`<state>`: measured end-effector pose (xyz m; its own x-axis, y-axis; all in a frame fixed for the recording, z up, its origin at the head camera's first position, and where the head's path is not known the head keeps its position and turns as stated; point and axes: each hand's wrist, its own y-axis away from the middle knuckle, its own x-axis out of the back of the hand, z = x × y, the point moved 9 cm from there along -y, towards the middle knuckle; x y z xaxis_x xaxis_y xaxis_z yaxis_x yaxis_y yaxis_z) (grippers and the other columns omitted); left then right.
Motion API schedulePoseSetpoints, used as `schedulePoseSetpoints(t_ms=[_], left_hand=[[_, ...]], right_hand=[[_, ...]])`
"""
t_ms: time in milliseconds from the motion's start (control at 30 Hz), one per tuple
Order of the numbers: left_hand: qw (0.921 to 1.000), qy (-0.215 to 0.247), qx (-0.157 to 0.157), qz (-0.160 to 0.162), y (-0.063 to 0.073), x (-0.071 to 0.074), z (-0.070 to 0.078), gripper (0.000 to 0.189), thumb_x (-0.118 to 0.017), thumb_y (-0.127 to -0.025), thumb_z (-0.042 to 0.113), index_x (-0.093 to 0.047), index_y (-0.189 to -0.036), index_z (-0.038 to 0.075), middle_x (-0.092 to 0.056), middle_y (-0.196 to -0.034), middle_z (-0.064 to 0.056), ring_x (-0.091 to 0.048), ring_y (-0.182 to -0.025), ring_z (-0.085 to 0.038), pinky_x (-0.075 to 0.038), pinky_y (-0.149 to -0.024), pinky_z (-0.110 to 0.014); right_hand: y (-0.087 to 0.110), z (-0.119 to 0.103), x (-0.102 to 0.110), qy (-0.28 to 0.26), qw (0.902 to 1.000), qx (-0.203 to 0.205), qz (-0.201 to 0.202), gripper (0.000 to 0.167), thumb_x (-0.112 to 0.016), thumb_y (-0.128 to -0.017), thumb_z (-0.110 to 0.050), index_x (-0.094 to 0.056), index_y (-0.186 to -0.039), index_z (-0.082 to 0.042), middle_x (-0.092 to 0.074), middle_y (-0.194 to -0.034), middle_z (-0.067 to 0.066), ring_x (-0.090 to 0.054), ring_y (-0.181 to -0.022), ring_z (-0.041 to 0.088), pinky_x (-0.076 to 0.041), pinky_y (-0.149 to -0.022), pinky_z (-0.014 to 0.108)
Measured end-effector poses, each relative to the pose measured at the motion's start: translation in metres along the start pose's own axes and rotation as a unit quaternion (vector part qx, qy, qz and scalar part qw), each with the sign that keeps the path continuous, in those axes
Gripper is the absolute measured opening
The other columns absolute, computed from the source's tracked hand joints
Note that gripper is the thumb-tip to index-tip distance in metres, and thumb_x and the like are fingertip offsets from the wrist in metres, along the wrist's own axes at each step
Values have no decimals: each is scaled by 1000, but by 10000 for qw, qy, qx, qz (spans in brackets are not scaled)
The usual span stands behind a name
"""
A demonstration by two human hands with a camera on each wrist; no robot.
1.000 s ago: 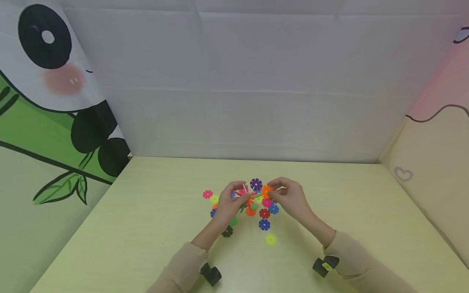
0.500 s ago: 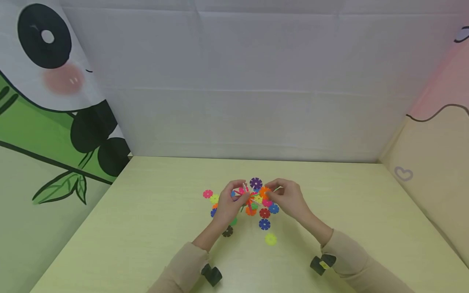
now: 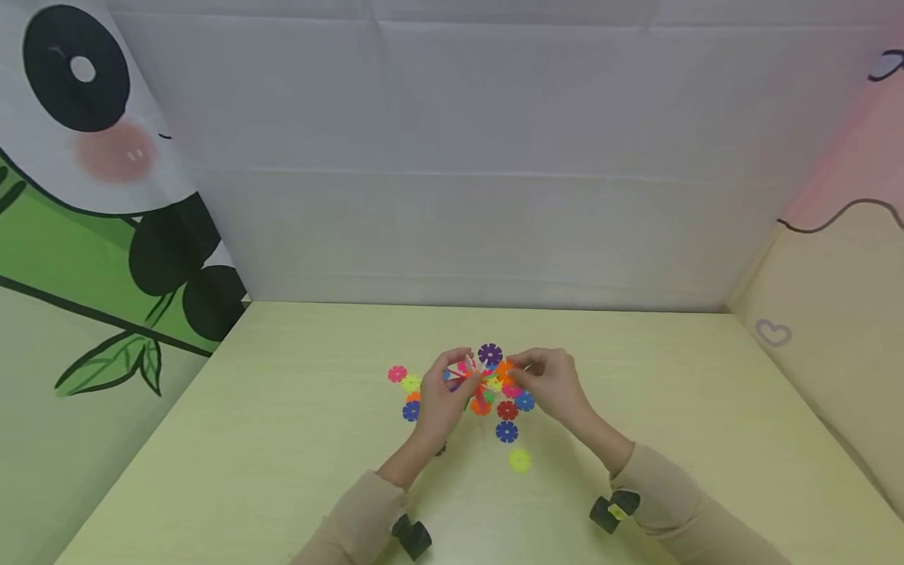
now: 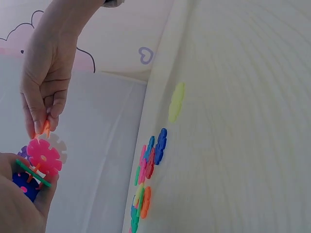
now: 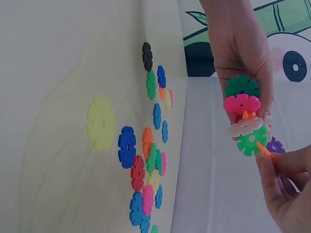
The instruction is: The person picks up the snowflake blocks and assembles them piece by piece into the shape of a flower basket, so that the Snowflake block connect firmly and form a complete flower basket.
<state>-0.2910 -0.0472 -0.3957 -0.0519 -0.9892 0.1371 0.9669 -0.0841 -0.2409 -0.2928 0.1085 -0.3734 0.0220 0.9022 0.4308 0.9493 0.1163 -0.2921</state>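
Observation:
My left hand [image 3: 441, 404] holds a cluster of slotted plastic snowflake discs joined at angles, above the table. In the right wrist view, a pink disc [image 5: 242, 103], a dark green one [image 5: 243, 86], a whitish one [image 5: 243, 127] and a bright green one [image 5: 250, 141] show in it; a purple disc [image 5: 275, 144] sits behind. My right hand [image 3: 554, 384] pinches an orange snowflake disc [image 3: 504, 372] between thumb and fingers. The orange disc's edge [image 5: 264, 148] meets the bright green disc in the right wrist view. The left palm partly hides the cluster.
Loose snowflake discs lie flat on the pale table [image 3: 636, 377] beneath the hands. Nearest the front is a yellow disc [image 3: 519, 461], with a blue one [image 3: 506, 431] and a red one [image 3: 507, 410] behind it. A white backdrop [image 3: 452, 196] stands along the far edge.
My right hand has moved slightly left with the orange disc, bringing it closer to the cluster. My left hand stays nearly in place, still holding the cluster. The head view has shifted a little.

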Motion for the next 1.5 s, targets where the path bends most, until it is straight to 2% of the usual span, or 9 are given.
schedulePoseSetpoints(t_ms=[233, 567, 733, 900, 967, 1167, 1233, 1333, 1500], left_hand=[[10000, -2, -25, 12, 9, 2, 16, 35, -59, -86, 4, -51, -120, -1, -52, -121, -19, -61, -73, -40, -46, -51, -15], [10000, -18, 39, 40, 12, 2, 17, 35, -60, -86, 4, -51, -119, -1, -51, -122, -18, -62, -80, -36, -49, -55, -19], [9999, 25, 123, 93, 12, 2, 15, 35, -59, -86, 3, -51, -120, -1, -51, -122, -17, -62, -80, -33, -48, -56, -18], [9998, 12, 113, 180, 12, 2, 19, 35, -59, -86, 2, -51, -120, 0, -51, -121, -17, -62, -81, -30, -53, -69, -42], [9997, 32, 110, 195, 8, 2, 10, 35, -60, -86, 4, -52, -119, 1, -52, -122, -16, -62, -80, -29, -52, -70, -47], [9997, -85, 78, 201, 2, 1, -14, 36, -63, -84, 11, -54, -119, 7, -53, -121, -10, -61, -71, -21, -51, -54, -28], [9997, -105, 91, 225, 2, 1, -15, 36, -63, -85, 11, -54, -119, 7, -53, -121, -10, -62, -73, -21, -53, -57, -31], [9994, -49, 130, 306, 1, 3, -14, 35, -63, -85, 10, -54, -119, 7, -53, -121, -10, -62, -76, -22, -54, -61, -34], [9993, 17, 80, 352, 7, 3, 6, 34, -61, -85, 2, -53, -118, 1, -53, -120, -16, -63, -77, -30, -54, -60, -35]], right_hand=[[-1, 3, -5, -87, 9998, -125, -125, 10, -65, -79, 2, -68, -88, 5, -68, -91, 17, -65, -67, 29, -54, -60, 26], [-4, 9, -7, -116, 9972, -650, -338, 13, -66, -79, 1, -69, -91, 5, -68, -87, 15, -64, -63, 17, -55, -63, 35], [-2, 14, -7, -314, 9959, -822, -217, 13, -66, -79, 1, -69, -91, 4, -68, -90, 16, -65, -67, 22, -55, -65, 36], [0, 14, -5, -441, 9961, -766, -1, 11, -66, -79, 0, -69, -89, 4, -67, -93, 16, -66, -72, 30, -55, -66, 37], [0, 13, -4, -421, 9965, -724, 1, 10, -66, -79, 0, -69, -88, 4, -67, -93, 16, -66, -71, 29, -55, -66, 37], [-2, 14, -6, -403, 9960, -790, -97, 11, -66, -79, 3, -68, -89, 6, -67, -93, 18, -66, -68, 26, -55, -61, 30], [-1, 16, -6, -462, 9956, -814, -34, 11, -66, -78, 3, -68, -89, 6, -67, -93, 18, -66, -69, 28, -55, -62, 31], [0, 18, -7, -511, 9954, -790, 175, 10, -66, -78, 1, -69, -88, 5, -67, -94, 16, -66, -68, 26, -55, -63, 33], [4, 18, -9, -410, 9962, -648, 422, 12, -67, -78, 0, -70, -89, 3, -68, -89, 15, -64, -61, 17, -54, -55, 28]])
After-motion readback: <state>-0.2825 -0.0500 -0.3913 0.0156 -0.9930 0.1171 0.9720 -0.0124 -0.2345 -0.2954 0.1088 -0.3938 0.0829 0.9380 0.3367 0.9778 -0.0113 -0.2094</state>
